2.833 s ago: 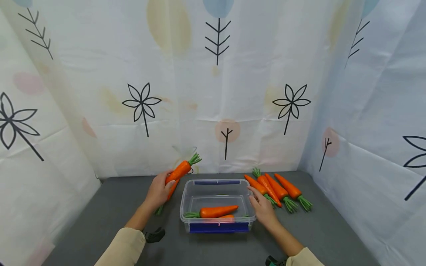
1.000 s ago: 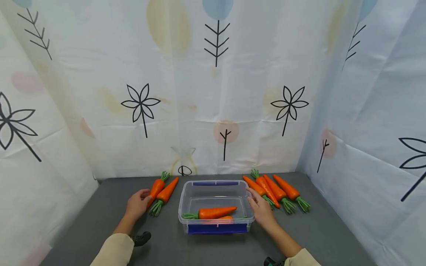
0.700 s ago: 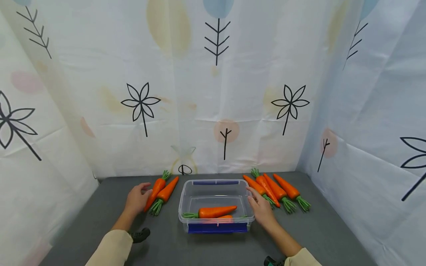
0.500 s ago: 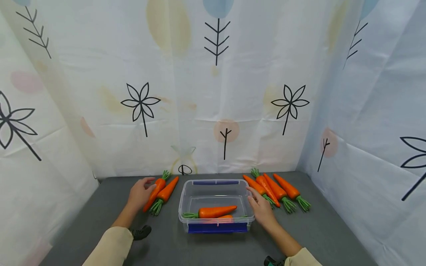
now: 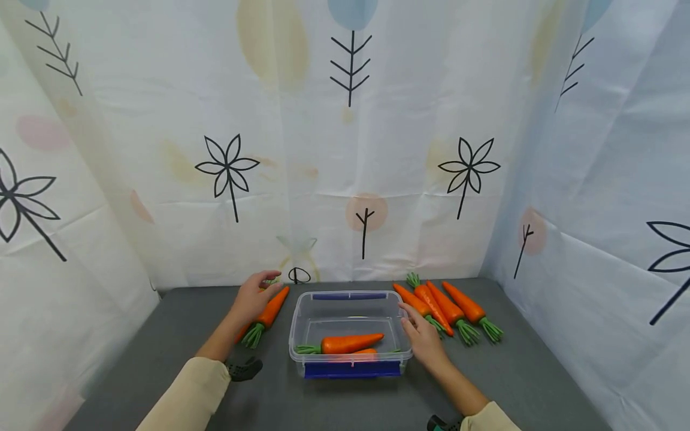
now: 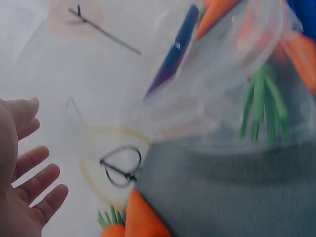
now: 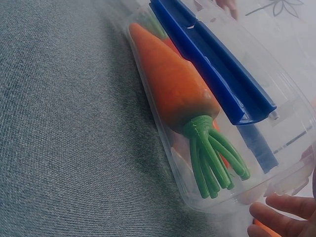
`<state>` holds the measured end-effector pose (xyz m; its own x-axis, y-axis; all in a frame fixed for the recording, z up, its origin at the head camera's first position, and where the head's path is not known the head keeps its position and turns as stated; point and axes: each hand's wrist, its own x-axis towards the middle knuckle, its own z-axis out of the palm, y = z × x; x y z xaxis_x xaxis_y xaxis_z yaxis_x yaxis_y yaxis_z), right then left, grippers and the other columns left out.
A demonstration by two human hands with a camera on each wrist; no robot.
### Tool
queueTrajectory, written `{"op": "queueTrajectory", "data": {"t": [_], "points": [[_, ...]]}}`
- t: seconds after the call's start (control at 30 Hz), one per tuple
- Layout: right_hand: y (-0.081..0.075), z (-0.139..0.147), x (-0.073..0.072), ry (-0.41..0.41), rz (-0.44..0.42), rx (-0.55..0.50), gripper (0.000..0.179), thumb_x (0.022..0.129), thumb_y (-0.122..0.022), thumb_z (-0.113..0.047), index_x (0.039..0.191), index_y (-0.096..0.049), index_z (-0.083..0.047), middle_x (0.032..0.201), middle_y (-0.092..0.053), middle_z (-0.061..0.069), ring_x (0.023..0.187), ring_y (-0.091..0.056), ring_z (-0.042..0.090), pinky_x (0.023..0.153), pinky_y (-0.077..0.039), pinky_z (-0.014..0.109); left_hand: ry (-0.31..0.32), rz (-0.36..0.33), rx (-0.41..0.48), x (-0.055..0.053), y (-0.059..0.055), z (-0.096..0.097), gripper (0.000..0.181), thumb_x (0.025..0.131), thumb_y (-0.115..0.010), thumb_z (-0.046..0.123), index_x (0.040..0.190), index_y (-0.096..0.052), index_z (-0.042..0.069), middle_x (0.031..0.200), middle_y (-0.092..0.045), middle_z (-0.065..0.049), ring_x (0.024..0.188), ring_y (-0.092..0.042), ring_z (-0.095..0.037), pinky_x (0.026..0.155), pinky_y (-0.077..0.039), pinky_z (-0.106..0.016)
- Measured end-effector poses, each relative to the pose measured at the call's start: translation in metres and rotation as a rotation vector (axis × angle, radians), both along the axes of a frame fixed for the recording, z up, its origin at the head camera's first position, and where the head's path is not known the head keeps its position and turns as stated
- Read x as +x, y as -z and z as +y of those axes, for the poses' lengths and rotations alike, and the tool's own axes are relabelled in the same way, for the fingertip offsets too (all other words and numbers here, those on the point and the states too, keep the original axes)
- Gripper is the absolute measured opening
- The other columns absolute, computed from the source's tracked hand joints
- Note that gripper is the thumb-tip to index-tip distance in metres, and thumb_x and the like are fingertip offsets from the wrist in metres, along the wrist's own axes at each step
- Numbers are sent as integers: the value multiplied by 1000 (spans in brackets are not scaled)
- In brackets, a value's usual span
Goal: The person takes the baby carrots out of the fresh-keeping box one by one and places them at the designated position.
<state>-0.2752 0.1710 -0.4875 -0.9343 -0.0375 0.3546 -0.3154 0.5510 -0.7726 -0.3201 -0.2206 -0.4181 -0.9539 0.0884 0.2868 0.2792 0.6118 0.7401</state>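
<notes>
My left hand (image 5: 256, 299) hovers over two orange carrots at the table's left, its fingers loosely extended and holding nothing. One carrot (image 5: 274, 308) points its green stalks toward me; the other is mostly hidden under the hand. In the left wrist view, the hand (image 6: 29, 173) has its fingers spread apart from the carrot tips (image 6: 143, 219). A clear plastic box (image 5: 353, 302) with blue clips stands in the middle, and two carrots lie in it, the upper carrot (image 5: 347, 343) on its side. My right hand (image 5: 423, 338) rests its relaxed fingers against the box's right rim.
Several carrots (image 5: 444, 308) with green stalks lie in a loose bunch on the grey table (image 5: 334, 410), right of the box. A white printed curtain (image 5: 323, 179) closes off the back and both sides. Dark wrist devices (image 5: 245, 369) sit below the hands.
My left hand held a carrot upright-tilted near the box, laid it beside the other left carrot and let go. It has since moved up and right, over them. My right hand stayed put.
</notes>
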Motion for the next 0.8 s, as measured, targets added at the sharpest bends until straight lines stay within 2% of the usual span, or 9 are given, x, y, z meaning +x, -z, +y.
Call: {"op": "queueTrajectory", "data": {"t": [0.07, 0.17, 0.33, 0.47, 0.57, 0.67, 0.8], "points": [[0, 0, 0, -5, 3, -9, 36, 101, -52, -14, 137, -55, -10, 75, -48, 0, 57, -42, 12, 54, -39, 29, 26, 20, 20, 0, -4, 7, 39, 99, -58, 26, 134, -56, 8, 132, -52, -18, 110, -53, -33, 88, -46, -51], [1, -1, 0, -4, 12, -11, 36, 101, -53, -14, 137, -55, -10, 74, -48, -1, 56, -42, 12, 53, -39, 28, 60, 13, 58, -3, -10, 16, 39, 99, -59, 26, 134, -57, 10, 132, -52, -17, 111, -54, -32, 91, -45, -51], [1, 0, 0, 2, 13, 3, 36, 101, -52, -13, 136, -56, -11, 74, -48, 0, 57, -42, 12, 54, -39, 29, 131, -60, 143, -10, -19, 30, 45, 99, -59, 31, 138, -52, 11, 136, -50, -18, 115, -54, -34, 95, -44, -52], [1, 0, -1, -2, 3, 8, 36, 101, -52, -14, 137, -55, -10, 74, -47, 1, 56, -41, 12, 54, -38, 29, 211, -125, 195, -14, -26, 43, 49, 99, -57, 33, 141, -48, 9, 138, -49, -20, 118, -52, -35, 97, -43, -52], [1, 0, -1, -6, -5, 0, 36, 101, -52, -15, 137, -55, -9, 74, -46, 0, 56, -41, 11, 54, -38, 28, 300, -161, 197, -14, -30, 52, 51, 100, -56, 32, 143, -45, 8, 140, -46, -21, 121, -50, -36, 100, -40, -53], [1, 0, 0, -5, -7, -7, 36, 101, -52, -15, 137, -55, -9, 74, -46, 0, 56, -41, 12, 54, -38, 28, 389, -155, 191, -14, -31, 62, 49, 100, -54, 28, 144, -44, 7, 141, -44, -21, 122, -49, -38, 100, -39, -54], [1, 1, 0, -7, 3, -7, 36, 101, -52, -13, 137, -55, -10, 73, -47, 2, 56, -42, 14, 53, -38, 29, 457, -153, 151, -13, -30, 77, 48, 101, -51, 29, 144, -44, 9, 141, -46, -18, 122, -49, -36, 99, -38, -56]]}}
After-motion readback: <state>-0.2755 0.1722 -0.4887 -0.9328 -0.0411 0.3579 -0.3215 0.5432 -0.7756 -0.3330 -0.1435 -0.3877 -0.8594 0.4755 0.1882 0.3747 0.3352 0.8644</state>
